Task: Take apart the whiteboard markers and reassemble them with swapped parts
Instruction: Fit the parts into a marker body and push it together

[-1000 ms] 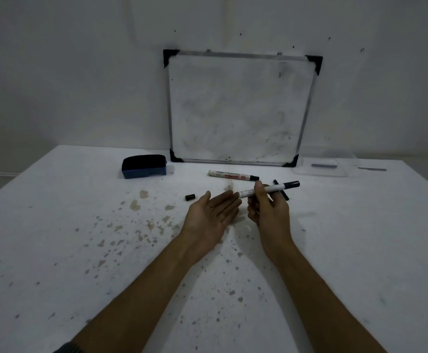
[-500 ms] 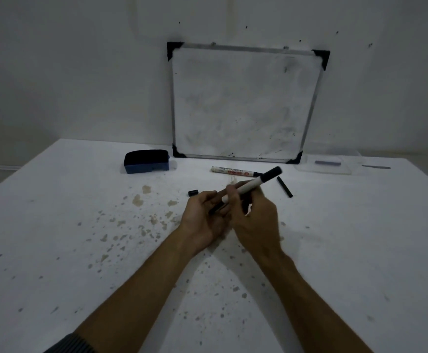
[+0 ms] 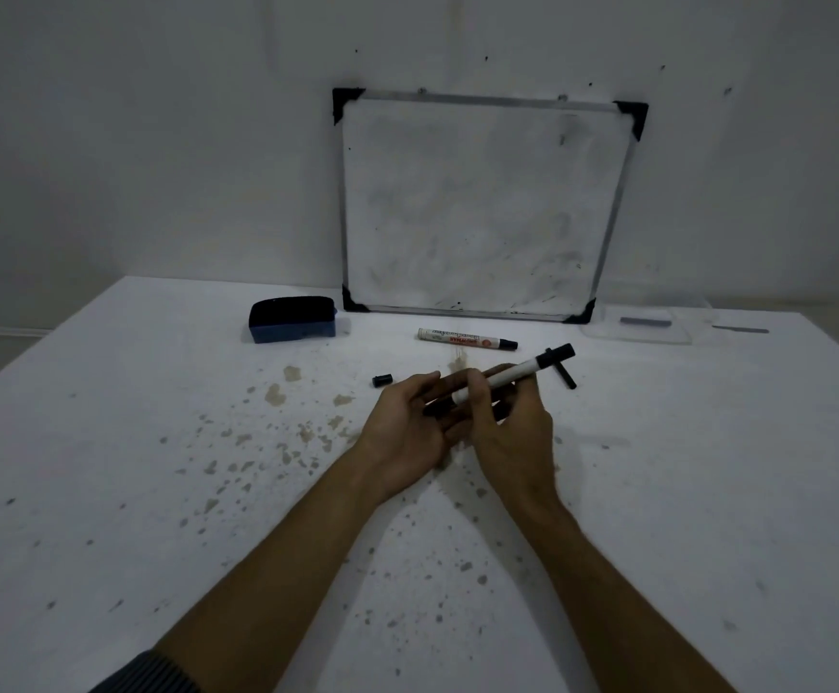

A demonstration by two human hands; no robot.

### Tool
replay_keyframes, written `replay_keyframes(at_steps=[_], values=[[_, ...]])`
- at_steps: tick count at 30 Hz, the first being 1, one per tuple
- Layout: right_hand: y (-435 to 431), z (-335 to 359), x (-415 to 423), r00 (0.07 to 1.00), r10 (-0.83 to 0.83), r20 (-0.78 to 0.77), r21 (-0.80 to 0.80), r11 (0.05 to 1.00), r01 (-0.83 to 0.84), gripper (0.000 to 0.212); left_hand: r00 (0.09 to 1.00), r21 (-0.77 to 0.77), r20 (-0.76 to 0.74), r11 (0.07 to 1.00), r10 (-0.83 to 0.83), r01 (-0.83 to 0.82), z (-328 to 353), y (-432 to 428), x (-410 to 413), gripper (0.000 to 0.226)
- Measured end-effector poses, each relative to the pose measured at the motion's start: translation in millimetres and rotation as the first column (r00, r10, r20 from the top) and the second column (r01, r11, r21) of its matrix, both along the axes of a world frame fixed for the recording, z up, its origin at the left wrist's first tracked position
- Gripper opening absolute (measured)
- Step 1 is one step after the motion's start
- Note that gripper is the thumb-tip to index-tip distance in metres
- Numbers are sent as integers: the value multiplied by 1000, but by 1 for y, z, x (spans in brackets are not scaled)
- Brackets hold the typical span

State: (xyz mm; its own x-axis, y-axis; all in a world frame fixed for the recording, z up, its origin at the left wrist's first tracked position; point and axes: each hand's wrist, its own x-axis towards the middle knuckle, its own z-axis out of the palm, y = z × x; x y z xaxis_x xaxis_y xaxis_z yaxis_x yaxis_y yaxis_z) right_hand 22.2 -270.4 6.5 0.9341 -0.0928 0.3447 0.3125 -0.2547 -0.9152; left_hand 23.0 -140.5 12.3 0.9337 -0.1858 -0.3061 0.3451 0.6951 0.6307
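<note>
My right hand (image 3: pixel 510 432) grips a white whiteboard marker (image 3: pixel 512 375) by its barrel, black end pointing up and right. The marker's lower black end rests in the palm of my left hand (image 3: pixel 407 432), whose fingers lie loosely under it. A second white marker (image 3: pixel 465 339) with red print lies on the table behind my hands. A thin black stick (image 3: pixel 561 368), a marker part, lies behind the held marker's black end. A small black cap (image 3: pixel 382 380) sits on the table left of my left hand.
A framed whiteboard (image 3: pixel 482 207) leans against the wall at the back. A blue and black eraser (image 3: pixel 291 319) sits at the back left. A clear tray (image 3: pixel 645 325) rests at the back right. The white table (image 3: pixel 157 492) is speckled with stains.
My hands came together: the right hand brought the marker down to the left palm, tilting it so the black end points up and right. The view has shifted slightly.
</note>
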Motion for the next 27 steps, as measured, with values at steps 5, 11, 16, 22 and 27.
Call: replay_keyframes(at_steps=[5, 11, 16, 22, 27], values=[[-13, 0, 14, 991, -46, -122, 121, 991, 61, 34, 994, 102, 92, 993, -66, 56, 0, -1, -3, 39], [-29, 5, 21, 988, -2, -153, 299, 953, 48, 2, 970, 177, 190, 977, -153, 119, 1, -2, -6, 36], [-46, 10, 31, 974, 5, -225, 293, 954, 63, 27, 967, 279, 225, 959, -118, 52, 0, 2, -2, 32], [-55, -1, 29, 998, 41, -44, -575, 816, -59, 47, 955, 327, 296, 938, 15, -117, -5, 2, 2, 28], [-53, -15, 32, 990, 94, -105, -753, 642, -141, 43, 922, 486, 383, 838, 52, -249, -8, -1, 0, 17]])
